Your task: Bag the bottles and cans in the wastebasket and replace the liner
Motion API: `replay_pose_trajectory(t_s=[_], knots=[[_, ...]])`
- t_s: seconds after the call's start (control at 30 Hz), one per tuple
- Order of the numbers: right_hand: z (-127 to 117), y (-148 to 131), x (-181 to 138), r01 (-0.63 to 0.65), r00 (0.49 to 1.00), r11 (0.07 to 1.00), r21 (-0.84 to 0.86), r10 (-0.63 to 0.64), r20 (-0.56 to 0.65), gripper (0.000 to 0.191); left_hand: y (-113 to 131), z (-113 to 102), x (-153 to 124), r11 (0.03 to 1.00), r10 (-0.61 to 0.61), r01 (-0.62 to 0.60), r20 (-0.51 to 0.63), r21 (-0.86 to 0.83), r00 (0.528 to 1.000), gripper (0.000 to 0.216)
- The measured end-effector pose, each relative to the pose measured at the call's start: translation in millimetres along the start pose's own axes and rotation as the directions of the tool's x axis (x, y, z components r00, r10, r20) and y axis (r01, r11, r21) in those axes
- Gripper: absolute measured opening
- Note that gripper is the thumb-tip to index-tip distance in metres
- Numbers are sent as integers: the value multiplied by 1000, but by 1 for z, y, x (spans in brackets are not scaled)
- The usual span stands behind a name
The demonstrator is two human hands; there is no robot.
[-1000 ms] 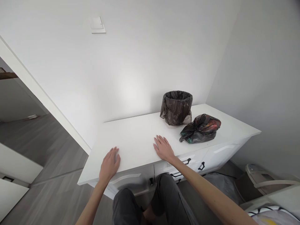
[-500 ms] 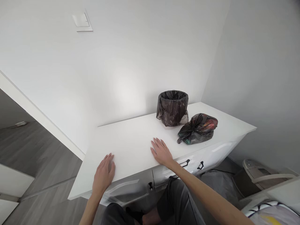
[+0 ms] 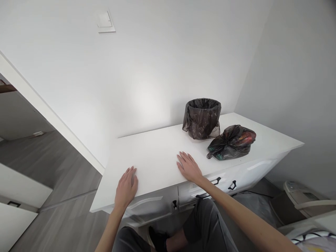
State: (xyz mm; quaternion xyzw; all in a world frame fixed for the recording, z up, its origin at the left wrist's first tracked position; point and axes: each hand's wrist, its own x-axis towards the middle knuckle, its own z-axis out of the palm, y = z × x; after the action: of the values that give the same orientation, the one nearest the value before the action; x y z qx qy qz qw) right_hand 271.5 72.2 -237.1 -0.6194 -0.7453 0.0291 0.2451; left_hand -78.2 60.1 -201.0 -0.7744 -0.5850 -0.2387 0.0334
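Observation:
Both palms rest flat on the white top of a dresser [image 3: 154, 150]. My left hand [image 3: 127, 187] lies near its left front edge, fingers stretched out and holding nothing. Further right, my right hand [image 3: 189, 167] is spread on the surface, also with nothing in it. Just beyond its right side lies a knotted black bag [image 3: 232, 142], partly see-through, with red and green contents that I cannot identify. Behind that bag, close to the wall, stands a round bin [image 3: 201, 120] lined with a dark plastic bag folded over its rim.
Drawers with black handles [image 3: 232, 185] front the dresser above my knees. A light switch [image 3: 106, 21] is on the wall. At right on the floor stands a grey appliance [image 3: 301, 196] beside a clear plastic bag [image 3: 253, 206]. A doorway opens at left.
The view has turned slightly left, so everything appears shifted to the right. My hands keep their places on the dresser top, and the bag and bin have not moved.

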Motion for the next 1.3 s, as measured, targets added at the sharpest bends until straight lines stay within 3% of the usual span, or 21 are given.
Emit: replay_pose_trajectory(t_s=[0.53,0.63,0.77,0.83,0.93,1.03,1.07,1.17,1.23,1.3], knots=[[1,3,-5,48,998,999,18,-47,-37,50,-15,16,-2,1000,-7,7,-26,-16,1000,48],[-13,-2,-16,98,992,992,85,-90,-90,47,-16,16,-1,1000,-11,10,-44,-15,999,47],[-56,3,-38,175,938,970,171,-111,-329,39,-22,20,0,1000,21,-21,-33,-10,999,48],[-84,20,-47,146,885,973,179,-48,-463,34,-25,22,1,999,36,-36,-26,-5,999,49],[-123,68,-53,33,790,985,170,78,-609,31,-24,22,3,1000,25,-26,-36,-5,999,49],[-144,130,-56,-132,723,972,195,228,-652,35,-18,16,4,1000,7,-8,-47,-22,999,48],[-146,149,-56,-182,731,960,213,277,-623,38,-16,13,5,1000,5,-7,-45,-29,999,48],[-136,190,-54,-275,833,931,239,355,-424,44,-9,8,5,999,5,-6,-36,-41,999,47],[-122,199,-49,-298,878,930,214,355,-321,46,-5,6,6,999,-1,-1,-36,-47,999,47],[-108,194,-44,-306,885,933,190,352,-306,46,-2,5,6,998,-11,8,-44,-60,999,46]])
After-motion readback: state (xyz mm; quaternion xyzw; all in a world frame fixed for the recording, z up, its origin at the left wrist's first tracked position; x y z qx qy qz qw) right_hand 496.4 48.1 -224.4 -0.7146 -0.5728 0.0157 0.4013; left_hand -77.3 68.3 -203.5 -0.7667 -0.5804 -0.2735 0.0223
